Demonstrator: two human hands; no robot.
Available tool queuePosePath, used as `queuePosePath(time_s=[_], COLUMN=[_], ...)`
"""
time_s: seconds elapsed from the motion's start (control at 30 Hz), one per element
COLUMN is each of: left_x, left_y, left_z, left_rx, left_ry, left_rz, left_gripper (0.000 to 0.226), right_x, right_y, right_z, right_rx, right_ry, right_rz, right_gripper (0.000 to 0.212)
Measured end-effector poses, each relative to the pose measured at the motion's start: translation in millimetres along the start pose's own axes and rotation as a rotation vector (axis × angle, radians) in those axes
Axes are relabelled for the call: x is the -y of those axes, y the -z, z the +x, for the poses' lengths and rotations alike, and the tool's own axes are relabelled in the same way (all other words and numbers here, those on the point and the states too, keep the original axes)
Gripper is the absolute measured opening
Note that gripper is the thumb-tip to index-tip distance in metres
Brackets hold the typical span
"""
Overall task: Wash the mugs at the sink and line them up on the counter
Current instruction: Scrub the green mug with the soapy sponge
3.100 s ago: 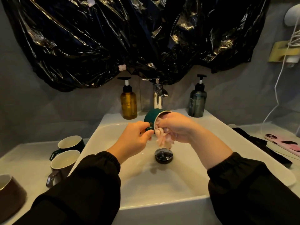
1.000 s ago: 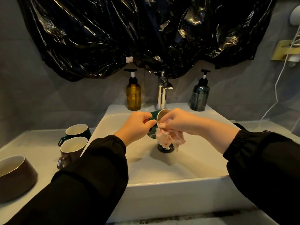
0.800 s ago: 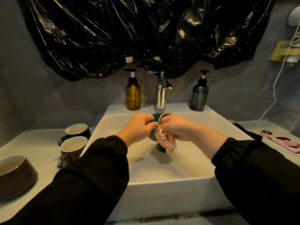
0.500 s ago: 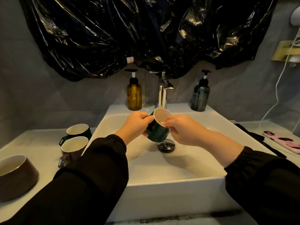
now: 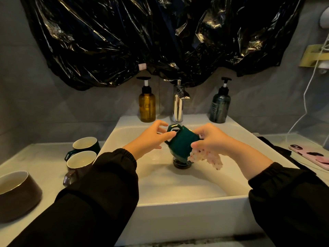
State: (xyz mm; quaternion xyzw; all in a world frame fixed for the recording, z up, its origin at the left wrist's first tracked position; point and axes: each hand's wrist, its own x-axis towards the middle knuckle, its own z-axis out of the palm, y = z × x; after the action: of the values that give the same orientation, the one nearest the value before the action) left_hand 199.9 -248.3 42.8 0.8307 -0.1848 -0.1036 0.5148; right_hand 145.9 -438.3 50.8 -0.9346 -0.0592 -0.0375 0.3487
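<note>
Head view: glossy dark green mug (image 5: 181, 143) tipped mouth-down over the round black drain plug (image 5: 182, 164) in the middle of the white rectangular ceramic sink (image 5: 178, 202), loop handle up on the far side. Right hand (image 5: 210, 139) grasps the mug body, thumb curled on the near side, with a wet, nubbly pink cloth (image 5: 204, 156) hanging beneath it. Left hand (image 5: 151, 138) relaxed, fingers loosely spread, one fingertip against the mug by the handle. Pale counter (image 5: 35, 157) at left holds another green mug (image 5: 85, 145), a brown mug (image 5: 81, 161) just near of it, both upright, and a wide brown bowl (image 5: 17, 193). Far edge: amber pump bottle (image 5: 147, 106), chrome tap (image 5: 178, 104), dark pump bottle (image 5: 219, 106). Crinkled, shiny black plastic sheet (image 5: 142, 32) on the wall.
</note>
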Motion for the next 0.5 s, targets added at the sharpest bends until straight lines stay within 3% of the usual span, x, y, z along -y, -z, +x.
queuePosePath(time_s=[0.07, 0.13, 0.33, 0.5], left_x=[0.8, 1.5, 8.6, 9.4], left_y=[-0.2, -2.9, -15.3, -18.5], left_z=[1.1, 0.5, -1.4, -0.2], left_rx=[0.045, 0.093, 0.216, 0.178], left_ry=[0.062, 0.085, 0.091, 0.056], left_rz=[-0.117, -0.144, -0.453, -0.740], left_gripper=[0.059, 0.064, 0.046, 0.076], right_x=[-1.6, 0.1, 13.8, 19.6], right_y=[9.2, 14.6, 14.4, 16.3], right_z=[-2.7, -5.0, -2.9, -1.2], right_rx=[-0.035, -0.026, 0.000, -0.061], right_ry=[-0.003, 0.015, 0.056, 0.110], right_rz=[0.108, 0.116, 0.123, 0.257], right_gripper=[0.025, 0.031, 0.024, 0.019])
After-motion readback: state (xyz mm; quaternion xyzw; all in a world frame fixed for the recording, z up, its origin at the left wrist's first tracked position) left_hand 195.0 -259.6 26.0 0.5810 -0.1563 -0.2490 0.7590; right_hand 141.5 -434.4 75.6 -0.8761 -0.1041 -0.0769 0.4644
